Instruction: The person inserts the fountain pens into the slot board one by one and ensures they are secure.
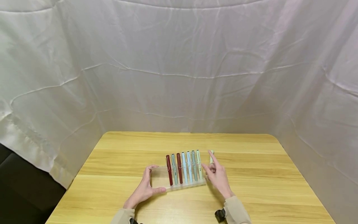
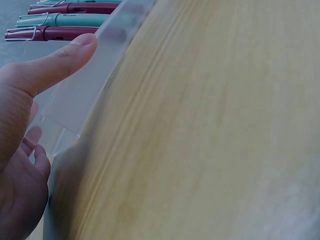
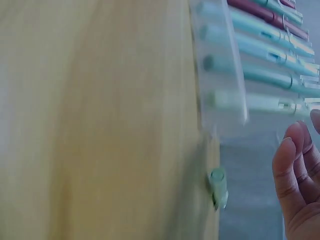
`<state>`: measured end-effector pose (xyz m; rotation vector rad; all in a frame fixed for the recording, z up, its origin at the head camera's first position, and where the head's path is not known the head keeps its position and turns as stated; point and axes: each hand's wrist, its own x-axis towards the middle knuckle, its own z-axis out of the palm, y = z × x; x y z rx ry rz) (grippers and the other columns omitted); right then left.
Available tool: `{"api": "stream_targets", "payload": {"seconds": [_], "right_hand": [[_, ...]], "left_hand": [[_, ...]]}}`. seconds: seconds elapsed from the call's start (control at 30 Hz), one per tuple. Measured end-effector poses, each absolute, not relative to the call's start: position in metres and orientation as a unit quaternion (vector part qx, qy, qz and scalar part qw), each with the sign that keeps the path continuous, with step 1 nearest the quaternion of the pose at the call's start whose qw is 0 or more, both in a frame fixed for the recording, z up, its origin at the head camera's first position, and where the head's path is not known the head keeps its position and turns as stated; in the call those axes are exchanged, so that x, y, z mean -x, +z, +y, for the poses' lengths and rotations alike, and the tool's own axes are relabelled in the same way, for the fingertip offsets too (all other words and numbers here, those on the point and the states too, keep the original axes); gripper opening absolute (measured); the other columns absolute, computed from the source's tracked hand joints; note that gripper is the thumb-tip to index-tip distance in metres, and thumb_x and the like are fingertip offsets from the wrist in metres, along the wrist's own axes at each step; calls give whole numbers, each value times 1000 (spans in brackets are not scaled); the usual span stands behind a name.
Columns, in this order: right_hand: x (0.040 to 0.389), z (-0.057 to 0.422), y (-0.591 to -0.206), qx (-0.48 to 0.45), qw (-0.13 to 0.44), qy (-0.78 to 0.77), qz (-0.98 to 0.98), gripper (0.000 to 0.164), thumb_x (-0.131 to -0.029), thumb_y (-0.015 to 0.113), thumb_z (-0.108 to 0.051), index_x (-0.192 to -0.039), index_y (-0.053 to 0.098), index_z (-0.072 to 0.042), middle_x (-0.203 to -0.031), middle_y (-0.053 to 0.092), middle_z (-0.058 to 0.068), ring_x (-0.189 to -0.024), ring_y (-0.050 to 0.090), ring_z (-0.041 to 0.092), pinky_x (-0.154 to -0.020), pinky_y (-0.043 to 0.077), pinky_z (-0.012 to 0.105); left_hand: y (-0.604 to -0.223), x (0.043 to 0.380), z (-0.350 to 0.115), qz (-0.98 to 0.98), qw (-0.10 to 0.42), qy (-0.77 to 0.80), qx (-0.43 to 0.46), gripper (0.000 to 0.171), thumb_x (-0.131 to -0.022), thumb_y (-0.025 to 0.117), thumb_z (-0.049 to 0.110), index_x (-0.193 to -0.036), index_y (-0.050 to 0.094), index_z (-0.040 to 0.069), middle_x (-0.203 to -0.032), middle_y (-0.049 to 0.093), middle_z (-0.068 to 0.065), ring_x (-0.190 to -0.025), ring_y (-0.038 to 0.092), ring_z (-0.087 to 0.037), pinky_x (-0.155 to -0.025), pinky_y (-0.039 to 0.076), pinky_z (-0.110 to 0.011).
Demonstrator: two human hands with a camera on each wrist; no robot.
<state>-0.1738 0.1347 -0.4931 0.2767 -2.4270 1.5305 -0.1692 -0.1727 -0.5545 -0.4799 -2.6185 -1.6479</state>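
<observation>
A clear acrylic pen stand stands tilted on the table, with several capped pens lined up side by side on it. Among them are a dark red pen, a light blue pen, a grey-green pen and, at the right end, a pale green pen. My left hand grips the stand's left end, thumb along its front. My right hand is beside the right end, holding nothing, index finger extended. Behind those fingers, a loose pale green pen lies on the table.
The light wooden table extends around the stand. Pale cloth curtains hang behind it and on both sides. Something dark shows beyond the left table edge.
</observation>
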Motion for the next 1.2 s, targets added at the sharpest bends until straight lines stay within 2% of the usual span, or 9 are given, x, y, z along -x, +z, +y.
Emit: {"api": "stream_targets", "payload": {"seconds": [0.23, 0.5, 0.77, 0.97, 1.07, 1.2], "right_hand": [[191, 157, -514, -44, 102, 517, -849, 65, -85, 58, -21, -139, 23, -31, -66, 62, 15, -47, 56, 26, -41, 50, 24], [204, 174, -520, -8, 50, 499, -865, 66, -86, 57, -17, -141, 21, -30, -78, 62, 16, -51, 59, 23, -43, 53, 27], [216, 185, -528, 4, 7, 471, -882, 71, -85, 58, -16, -141, 17, -30, -81, 62, 14, -53, 58, 20, -46, 54, 25], [222, 187, -531, 6, -14, 457, -889, 69, -85, 59, -21, -141, 19, -29, -77, 62, 10, -51, 57, 18, -45, 52, 26], [224, 187, -531, 0, -22, 447, -894, 69, -85, 59, -20, -141, 20, -28, -73, 61, 9, -49, 56, 18, -43, 50, 27], [226, 187, -532, -6, -32, 432, -901, 70, -85, 59, -17, -142, 19, -25, -68, 60, 9, -45, 53, 17, -39, 47, 27]], "left_hand": [[-554, 170, -173, -839, 15, -520, 161, 97, -55, 82, 36, -131, 25, 17, -135, 26, -1, -131, 21, -19, -113, 13, -42], [-555, 170, -173, -839, 25, -512, 185, 95, -59, 80, 36, -131, 24, 12, -135, 25, -9, -129, 21, -30, -109, 13, -55], [-554, 169, -172, -837, 17, -522, 162, 96, -56, 82, 35, -131, 26, 15, -135, 26, -3, -131, 21, -23, -112, 14, -50], [-553, 169, -172, -834, 10, -529, 154, 96, -55, 83, 34, -130, 26, 17, -135, 26, -1, -131, 20, -20, -113, 13, -47], [-544, 165, -170, -831, 8, -535, 155, 96, -56, 83, 30, -131, 26, 14, -135, 27, -4, -131, 21, -24, -113, 12, -50], [-543, 164, -170, -828, 2, -539, 154, 96, -56, 83, 31, -131, 25, 14, -136, 26, -5, -132, 20, -26, -112, 12, -53]]}}
